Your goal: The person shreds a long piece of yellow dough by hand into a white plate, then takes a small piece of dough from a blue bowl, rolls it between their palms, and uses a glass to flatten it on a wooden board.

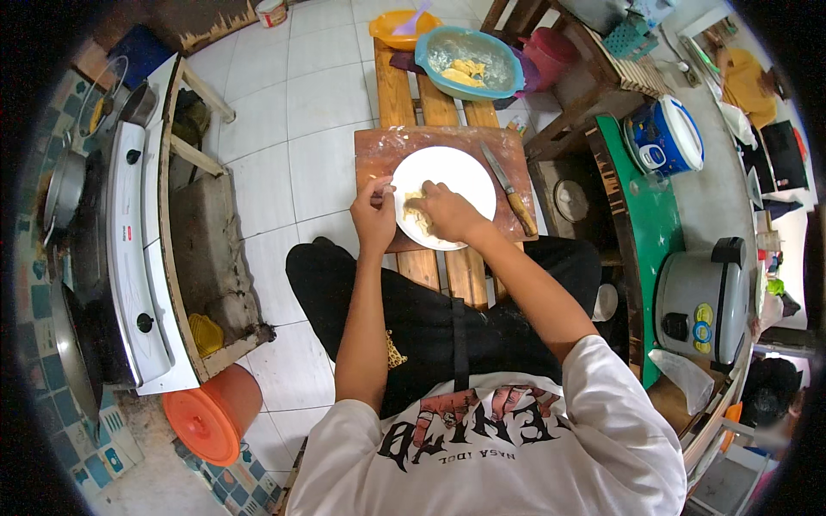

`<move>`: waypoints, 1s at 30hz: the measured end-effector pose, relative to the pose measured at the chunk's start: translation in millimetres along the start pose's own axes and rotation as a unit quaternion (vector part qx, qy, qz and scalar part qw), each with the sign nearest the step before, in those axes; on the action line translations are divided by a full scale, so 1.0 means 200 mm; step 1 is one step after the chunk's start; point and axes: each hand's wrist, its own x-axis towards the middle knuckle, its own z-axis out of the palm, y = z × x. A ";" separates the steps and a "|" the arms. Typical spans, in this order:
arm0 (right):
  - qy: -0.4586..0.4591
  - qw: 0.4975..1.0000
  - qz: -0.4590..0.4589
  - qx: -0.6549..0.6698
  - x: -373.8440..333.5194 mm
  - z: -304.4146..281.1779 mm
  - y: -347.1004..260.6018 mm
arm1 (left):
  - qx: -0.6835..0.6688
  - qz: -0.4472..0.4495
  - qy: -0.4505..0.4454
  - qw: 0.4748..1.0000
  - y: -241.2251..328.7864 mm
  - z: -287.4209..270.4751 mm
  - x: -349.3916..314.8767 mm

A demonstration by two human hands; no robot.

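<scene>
A round white plate rests on a brown wooden board in front of me. Pale yellow food pieces lie on its left half. My right hand bends down over them, its fingers closed on some of the pieces and partly hiding them. At the plate's left rim, my left hand is curled with thumb and fingertips together; whatever is between them is too small to name. To the right of the plate, a knife with a wooden handle lies on the board.
Beyond the board, a blue basin with yellowish pieces and an orange bowl stand on the slatted wooden bench. A gas stove is at left, above an orange bucket. Rice cookers line the right side.
</scene>
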 end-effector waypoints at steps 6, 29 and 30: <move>0.037 0.988 -0.062 0.134 -0.04 -0.15 0.13 | -0.004 -0.016 0.018 1.000 0.00 -0.01 0.00; 0.005 0.997 0.033 0.068 -0.20 -0.19 0.08 | -0.007 -0.062 -0.007 0.998 -0.07 0.03 -0.01; -0.034 0.995 0.055 0.075 -0.18 -0.15 0.07 | -0.011 -0.066 -0.009 0.998 -0.07 0.02 -0.01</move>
